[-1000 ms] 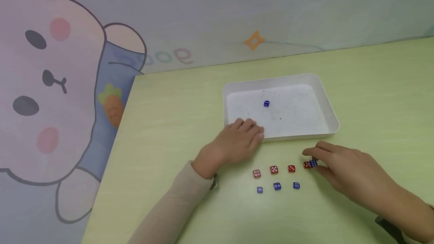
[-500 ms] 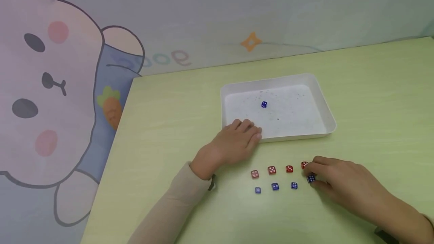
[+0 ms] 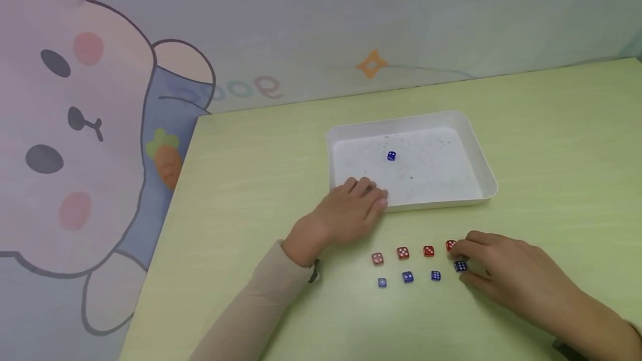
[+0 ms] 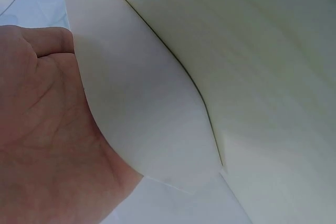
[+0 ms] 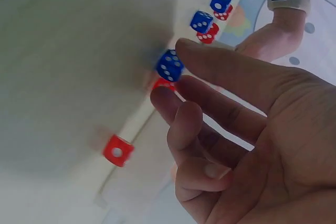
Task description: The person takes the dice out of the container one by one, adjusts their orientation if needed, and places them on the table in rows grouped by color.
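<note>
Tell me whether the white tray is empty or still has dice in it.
Not empty: one blue die sits alone inside the white tray; the other dice stand in two rows on the table, outside it.

A green table (image 3: 261, 183) stands against a wall (image 3: 301, 15) painted with a rabbit (image 3: 75, 127), a carrot (image 3: 165, 157) and an orange star (image 3: 372, 64).

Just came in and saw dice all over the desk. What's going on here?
A person is lining up dice on a green table. The right hand has its fingertips at a blue die, the end of a row of four blue dice below a row of four red dice. Whether the fingers still pinch it is hard to tell. The left hand rests on the near corner of a white tray, which holds one more blue die.
</note>
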